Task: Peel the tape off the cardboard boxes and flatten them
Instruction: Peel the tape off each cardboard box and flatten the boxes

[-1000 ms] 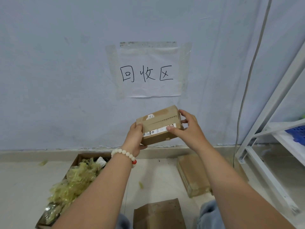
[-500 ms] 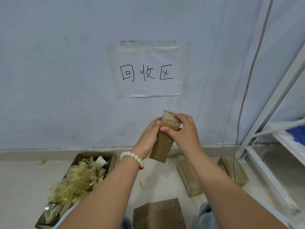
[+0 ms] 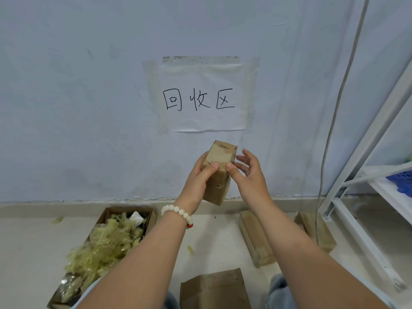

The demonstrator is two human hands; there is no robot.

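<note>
A small brown cardboard box [image 3: 219, 159] is held upright in front of the wall, its taped end face turned toward me. My left hand [image 3: 199, 181] grips its left side, thumb pressed on the front face. My right hand [image 3: 247, 175] is at the box's right edge: the thumb touches the lower corner of the end face and the fingers are spread, off the cardboard. Clear tape covers the box's faces.
An open carton [image 3: 104, 215] full of crumpled yellowish tape stands on the floor at lower left. Two taped boxes [image 3: 254, 237] [image 3: 316, 230] lie at right near a white metal shelf [image 3: 356, 230]. Another cardboard piece [image 3: 214, 288] lies near my knees. A cable hangs down the wall.
The box was turned from lying sideways to standing on end. My right hand's fingers have come off its top and spread; only the thumb stays on it.
</note>
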